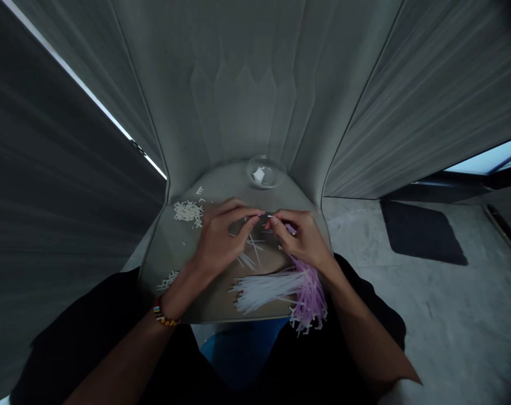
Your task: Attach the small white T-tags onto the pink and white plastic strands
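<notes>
Over the middle of the chair seat, my left hand (225, 233) is closed in a pinch, with a tiny purple tip showing at its fingertips. Facing it with a small gap, my right hand (299, 236) pinches a short white piece (270, 216). Several thin white sticks (249, 259) lie loose beneath the hands. Below my right hand rests a bundle of thin sticks (263, 289), white on the left and with bent purple ends (310, 298) hanging at the seat's front edge. What lies inside my right palm is partly hidden.
Small white pieces form a pile (188, 211) at the seat's left, with a smaller pile (167, 280) nearer me. A clear bowl (276, 179) holding a white piece stands by the backrest (247, 112). Below the seat is a blue container (242, 349); a dark mat (421, 232) lies right.
</notes>
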`<action>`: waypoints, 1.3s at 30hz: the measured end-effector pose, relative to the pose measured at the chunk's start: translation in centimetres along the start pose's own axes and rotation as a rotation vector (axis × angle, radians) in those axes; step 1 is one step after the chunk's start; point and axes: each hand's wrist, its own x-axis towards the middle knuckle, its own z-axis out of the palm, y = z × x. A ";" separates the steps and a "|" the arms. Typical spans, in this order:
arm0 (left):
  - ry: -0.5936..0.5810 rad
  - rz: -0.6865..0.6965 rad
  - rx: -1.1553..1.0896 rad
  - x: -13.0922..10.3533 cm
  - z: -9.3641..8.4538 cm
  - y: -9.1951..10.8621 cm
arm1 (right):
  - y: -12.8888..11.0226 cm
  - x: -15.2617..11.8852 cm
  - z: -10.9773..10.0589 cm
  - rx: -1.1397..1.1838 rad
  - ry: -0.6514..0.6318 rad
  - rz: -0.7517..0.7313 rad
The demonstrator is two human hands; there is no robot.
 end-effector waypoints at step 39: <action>-0.084 0.065 0.120 -0.4 0.2 -0.4 | -0.3 0.0 0.4 0.023 -0.046 0.068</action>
